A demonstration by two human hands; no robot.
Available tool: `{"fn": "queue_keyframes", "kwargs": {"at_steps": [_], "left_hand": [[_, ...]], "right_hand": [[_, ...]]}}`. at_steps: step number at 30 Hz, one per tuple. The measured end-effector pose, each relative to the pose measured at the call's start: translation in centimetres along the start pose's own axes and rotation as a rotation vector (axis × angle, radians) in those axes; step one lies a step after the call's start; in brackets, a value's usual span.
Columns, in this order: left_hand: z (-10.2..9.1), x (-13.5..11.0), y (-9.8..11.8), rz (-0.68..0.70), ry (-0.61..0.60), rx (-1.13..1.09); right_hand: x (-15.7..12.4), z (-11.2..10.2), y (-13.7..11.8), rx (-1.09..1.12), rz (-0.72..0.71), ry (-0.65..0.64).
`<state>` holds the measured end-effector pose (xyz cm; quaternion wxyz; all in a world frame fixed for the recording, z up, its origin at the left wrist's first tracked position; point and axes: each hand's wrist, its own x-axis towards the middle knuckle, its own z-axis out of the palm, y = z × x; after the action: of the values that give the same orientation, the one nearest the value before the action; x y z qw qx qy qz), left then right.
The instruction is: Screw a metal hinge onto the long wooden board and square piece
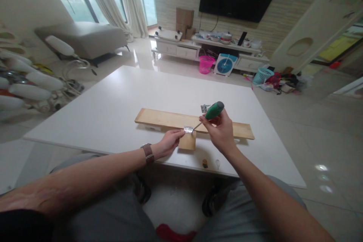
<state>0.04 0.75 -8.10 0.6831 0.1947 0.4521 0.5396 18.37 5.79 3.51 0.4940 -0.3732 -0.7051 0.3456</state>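
Observation:
A long wooden board [159, 118] lies across the white table [113, 98]. A small wooden block [187, 141] sits against its near edge, joined by a metal hinge [188, 129]. My left hand [169, 141] pinches the hinge and block from the left, fingers closed on them. My right hand [221, 131] grips a green-handled screwdriver [213, 111], its tip pointing down-left onto the hinge.
A second metal hinge [204, 108] lies behind the board. Two small items [205, 164] rest near the table's front edge. Beyond are a TV stand [210, 51], a pink basket [206, 64], a fan [225, 64] and a grey sofa [85, 38].

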Motion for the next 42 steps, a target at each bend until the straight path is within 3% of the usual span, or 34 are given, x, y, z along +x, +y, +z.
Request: {"fn": "queue_keyframes", "kwargs": {"at_steps": [30, 37, 42], "left_hand": [[0.4, -0.3, 0.1, -0.025, 0.002, -0.002], [1.1, -0.7, 0.5, -0.012, -0.016, -0.005], [1.9, -1.1, 0.5, -0.013, 0.064, 0.008]], "right_hand": [[1.1, 0.8, -0.3, -0.03, -0.079, -0.032], [2.3, 1.4, 0.7, -0.131, -0.248, -0.086], [3.0, 1.9, 1.4, -0.103, -0.383, -0.082]]}}
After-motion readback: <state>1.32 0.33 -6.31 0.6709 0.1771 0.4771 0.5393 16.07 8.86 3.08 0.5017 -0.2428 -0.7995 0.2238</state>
